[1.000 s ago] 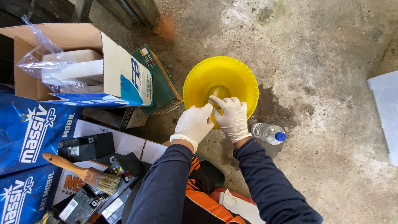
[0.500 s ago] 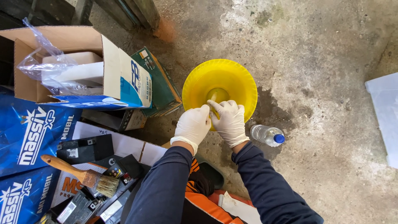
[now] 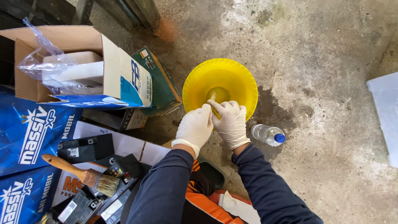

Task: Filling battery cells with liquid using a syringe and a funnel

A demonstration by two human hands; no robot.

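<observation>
Head view, frame centre: both white-gloved hands, left hand [image 3: 195, 126] and right hand [image 3: 230, 122], pinch a thin pale tube [image 3: 212, 96] inside a wide yellow plastic funnel [image 3: 226, 79]. Pressing on the near rim could tip the funnel, and an elbow could roll the clear plastic bottle with a blue cap [image 3: 268, 135] lying just right on the concrete floor [image 3: 323, 62].

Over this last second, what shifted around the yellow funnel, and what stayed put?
Very little. Both gloved hands, left hand and right hand, stay together at the near rim of the yellow funnel; the right forefinger has uncurled slightly, pointing into its centre. The plastic bottle, brush and cardboard box are unmoved.
</observation>
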